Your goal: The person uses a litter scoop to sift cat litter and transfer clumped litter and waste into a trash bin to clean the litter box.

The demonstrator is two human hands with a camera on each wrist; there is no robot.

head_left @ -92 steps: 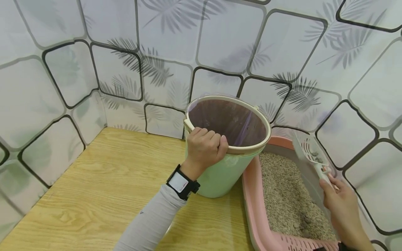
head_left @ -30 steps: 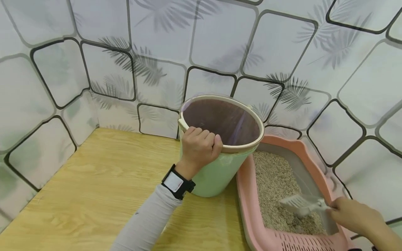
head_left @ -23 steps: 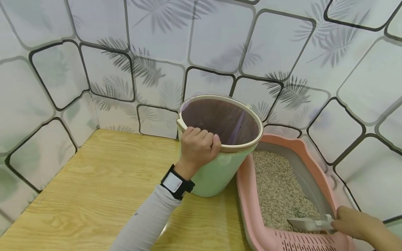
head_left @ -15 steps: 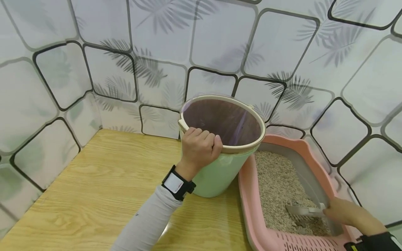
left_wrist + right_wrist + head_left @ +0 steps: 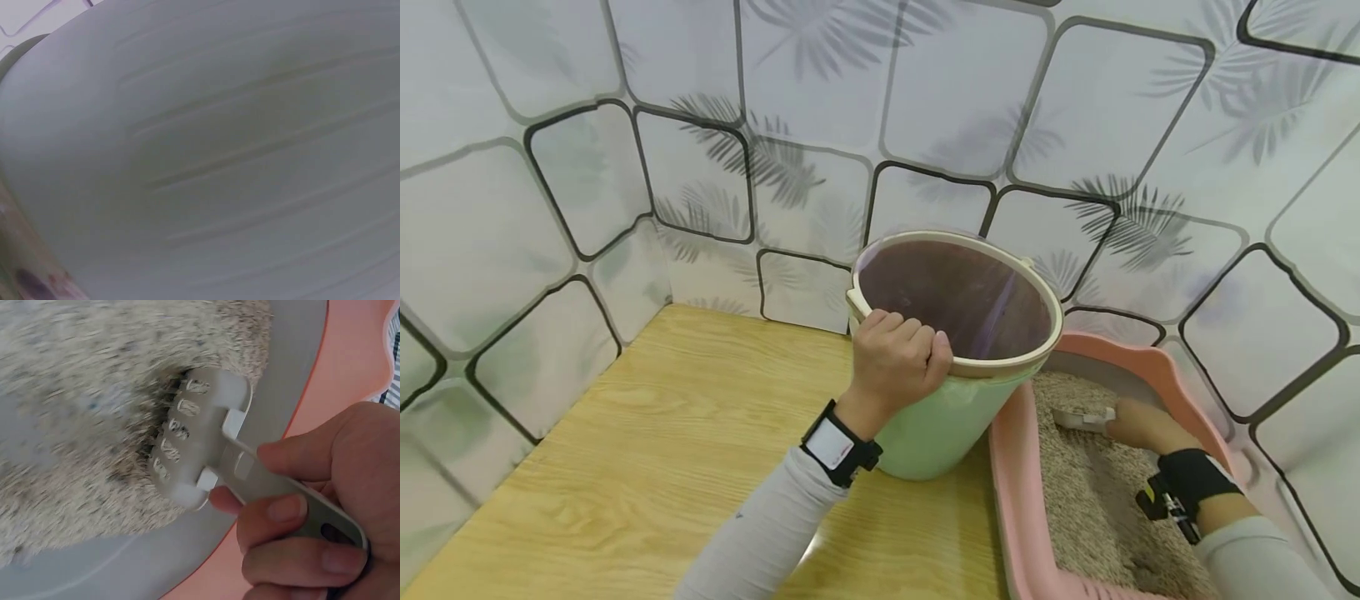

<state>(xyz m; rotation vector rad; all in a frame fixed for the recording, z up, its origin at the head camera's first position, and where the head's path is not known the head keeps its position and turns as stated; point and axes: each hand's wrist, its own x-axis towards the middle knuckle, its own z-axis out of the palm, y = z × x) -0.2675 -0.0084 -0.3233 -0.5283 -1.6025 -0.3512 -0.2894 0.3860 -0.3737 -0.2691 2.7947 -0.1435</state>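
My left hand (image 5: 901,362) grips the near rim of a pale green trash bin (image 5: 932,425) lined with a thin purplish bag. Close up, the left wrist view shows the bin's ribbed wall (image 5: 250,150), with that hand out of sight. In my right hand (image 5: 1138,425) is the handle of a whitish slotted litter scoop (image 5: 1081,419). The scoop head (image 5: 203,434) is dug into the cat litter (image 5: 1067,483), near the far end of a pink litter box (image 5: 1018,467). Some grains show through its slots.
The bin stands on a wood-grain surface (image 5: 700,450), right against the box's left side. Patterned walls (image 5: 820,200) close in behind and on both sides. A grey inner wall (image 5: 297,356) rings the litter.
From above the box, the scoop has come down into the litter, worked near the front, and now moved to the far end. My left hand keeps its grip on the bin rim.
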